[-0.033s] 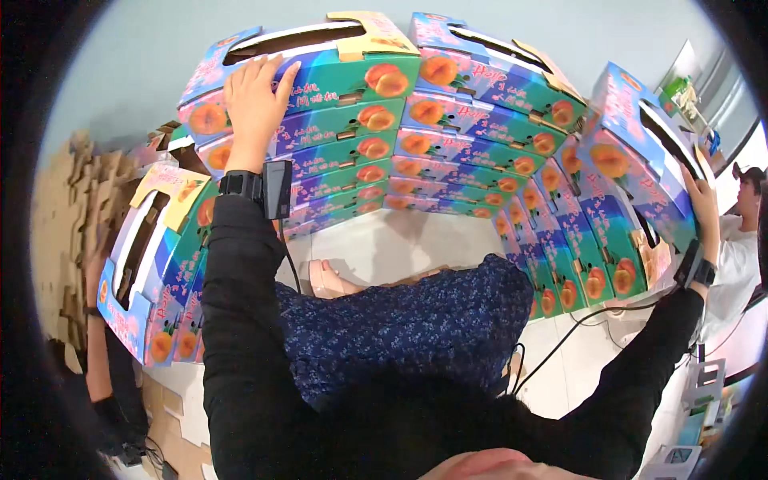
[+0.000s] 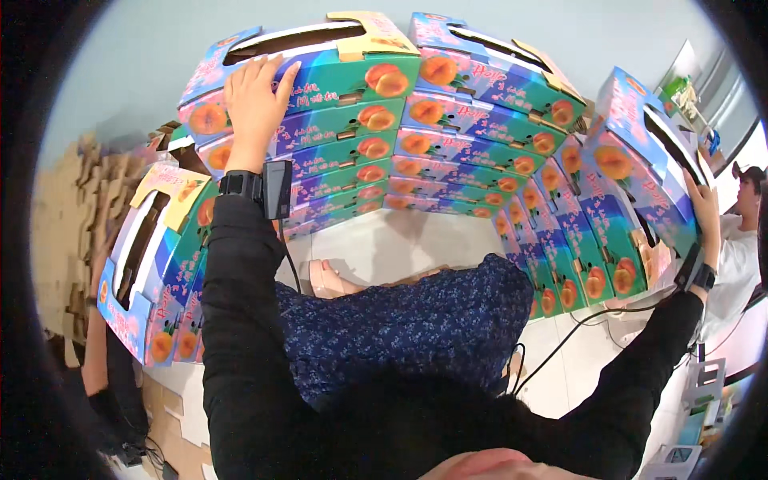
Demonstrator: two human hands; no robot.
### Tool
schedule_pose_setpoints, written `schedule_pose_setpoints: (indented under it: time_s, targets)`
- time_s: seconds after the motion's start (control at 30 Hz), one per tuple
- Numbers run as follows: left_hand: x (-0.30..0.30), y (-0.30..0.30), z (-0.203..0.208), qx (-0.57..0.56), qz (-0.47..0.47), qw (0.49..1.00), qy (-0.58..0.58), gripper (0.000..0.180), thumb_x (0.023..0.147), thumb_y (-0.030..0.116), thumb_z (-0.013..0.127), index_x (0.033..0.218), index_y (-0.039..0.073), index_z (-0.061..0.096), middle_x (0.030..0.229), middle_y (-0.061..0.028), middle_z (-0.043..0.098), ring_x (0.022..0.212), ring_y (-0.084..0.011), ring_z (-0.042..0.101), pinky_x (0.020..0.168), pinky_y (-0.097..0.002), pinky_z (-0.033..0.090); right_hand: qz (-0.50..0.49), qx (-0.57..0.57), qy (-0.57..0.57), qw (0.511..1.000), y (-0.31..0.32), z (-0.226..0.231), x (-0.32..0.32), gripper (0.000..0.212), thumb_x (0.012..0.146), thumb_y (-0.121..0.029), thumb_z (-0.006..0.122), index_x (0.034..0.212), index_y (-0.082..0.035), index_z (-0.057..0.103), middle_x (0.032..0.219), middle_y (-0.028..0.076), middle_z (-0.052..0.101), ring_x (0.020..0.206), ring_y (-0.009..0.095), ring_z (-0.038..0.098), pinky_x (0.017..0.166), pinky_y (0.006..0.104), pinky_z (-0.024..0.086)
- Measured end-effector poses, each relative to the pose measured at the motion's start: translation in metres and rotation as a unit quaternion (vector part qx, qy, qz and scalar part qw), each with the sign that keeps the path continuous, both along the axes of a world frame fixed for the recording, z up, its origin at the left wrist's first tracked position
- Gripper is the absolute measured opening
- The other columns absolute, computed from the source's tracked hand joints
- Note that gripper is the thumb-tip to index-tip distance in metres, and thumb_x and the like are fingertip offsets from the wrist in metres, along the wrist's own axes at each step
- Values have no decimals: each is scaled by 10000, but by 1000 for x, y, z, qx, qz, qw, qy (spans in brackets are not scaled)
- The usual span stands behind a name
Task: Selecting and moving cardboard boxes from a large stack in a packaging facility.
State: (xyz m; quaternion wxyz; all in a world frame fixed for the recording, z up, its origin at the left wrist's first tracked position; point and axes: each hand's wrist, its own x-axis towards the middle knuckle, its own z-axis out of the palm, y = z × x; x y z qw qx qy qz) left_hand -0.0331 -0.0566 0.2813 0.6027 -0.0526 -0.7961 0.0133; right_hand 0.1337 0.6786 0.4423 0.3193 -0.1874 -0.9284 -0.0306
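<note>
My left hand (image 2: 258, 100) lies with its fingers spread on the upper front edge of a peach-printed cardboard box (image 2: 340, 90). That box tops the back-left stack and has a long slot in its lid. Far to the right, my right hand (image 2: 705, 210) grips the near edge of another peach box (image 2: 644, 180), its fingertips beside the lid slot. This box sits tilted at the top of the right-hand group; its underside is hidden. Dark watch-like bands circle both wrists, and a small black device (image 2: 277, 190) is strapped at the left one.
Another tall stack (image 2: 488, 76) stands at the back centre. More boxes (image 2: 552, 232) fill the right side, and one (image 2: 152, 256) stands at left. Flattened cardboard (image 2: 76, 232) leans far left near another person's arm (image 2: 94, 352). A person in white (image 2: 732, 264) is at right. Black cables (image 2: 560, 352) trail across.
The right-hand box has shifted slightly right and down, with my right hand moving along with it. My left hand stays put. The other person's arm at far left has moved a little.
</note>
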Motion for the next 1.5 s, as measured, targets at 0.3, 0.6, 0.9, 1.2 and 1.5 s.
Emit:
schedule_pose_setpoints:
  time_s: [0.3,0.6,0.9,1.2,1.5]
  targets:
    - [5,3,1,13,-5,1000,-25,397,897,440,551,1128,134,658,1139,-87,635,1085,-262,564,951,-403,375,-116,-85,-10,990,83,-27,2,824,780,-689,553,777,130,649,702,123,609,709,213,591,673,336,452]
    - [8,-4,-3,7,17,999,-36,401,899,450,550,1149,155,654,1183,-86,625,1132,-257,550,975,-401,362,105,-275,-217,931,-12,-55,-24,514,891,-509,569,901,5,594,559,-2,457,412,132,438,395,285,342]
    - [2,1,1,-3,3,1000,-21,396,902,441,548,1137,143,658,1134,-96,643,1105,-253,567,951,-396,380,131,-139,-154,969,-18,-73,-3,732,783,-446,727,1299,21,501,1157,187,591,1003,187,591,825,286,477]
    - [1,-4,-2,-15,-9,1000,16,367,889,432,563,1070,132,672,1061,-85,664,1033,-260,592,908,-398,398,108,-244,-121,956,-45,-70,-13,810,697,-390,802,1328,1,479,1091,174,639,892,209,645,779,321,512]
    - [-6,0,-1,8,-28,999,30,382,871,446,579,994,103,690,920,-83,660,928,-275,605,827,-420,414,-29,251,-123,960,-6,-81,-22,631,799,-410,683,1322,-99,518,1362,232,459,1282,362,418,1048,406,339]
